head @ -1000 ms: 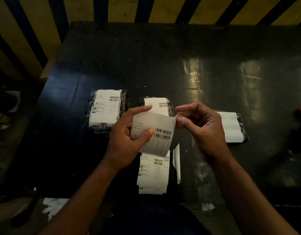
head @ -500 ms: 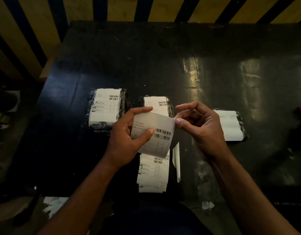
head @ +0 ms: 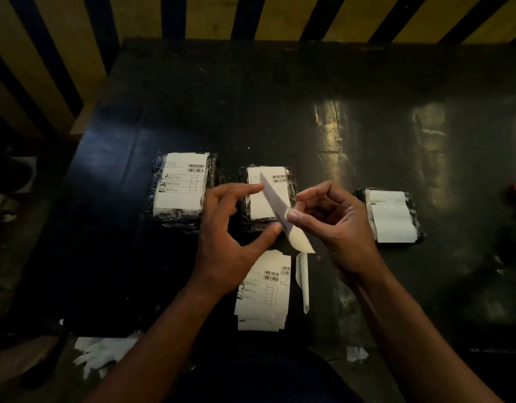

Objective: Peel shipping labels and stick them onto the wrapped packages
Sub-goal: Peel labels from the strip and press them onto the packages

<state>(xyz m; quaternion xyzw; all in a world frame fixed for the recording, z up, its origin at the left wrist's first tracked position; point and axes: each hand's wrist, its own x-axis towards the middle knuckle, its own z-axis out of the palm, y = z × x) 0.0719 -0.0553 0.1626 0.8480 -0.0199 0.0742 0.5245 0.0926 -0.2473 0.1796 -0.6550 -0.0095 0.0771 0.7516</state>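
Between the two hands, above the middle of the dark table (head: pixel 338 82), a white label (head: pixel 275 205) stands nearly edge-on to the camera. The right hand (head: pixel 335 225) pinches its lower part between thumb and forefinger, the other fingers curled loosely. The left hand (head: pixel 227 239) touches the label with its thumb tip at the lower edge and its forefinger tip near the upper corner, fingers bent in a wide C. Just below the hands lies a stack of printed labels (head: pixel 262 289), with a narrow curled strip of backing paper (head: pixel 303 280) beside it on the right. Beyond the hands three wrapped packages lie in a row, each bearing a label: the left package (head: pixel 181 190), the middle package (head: pixel 268 193) partly hidden by the fingers, and the right package (head: pixel 390 216).
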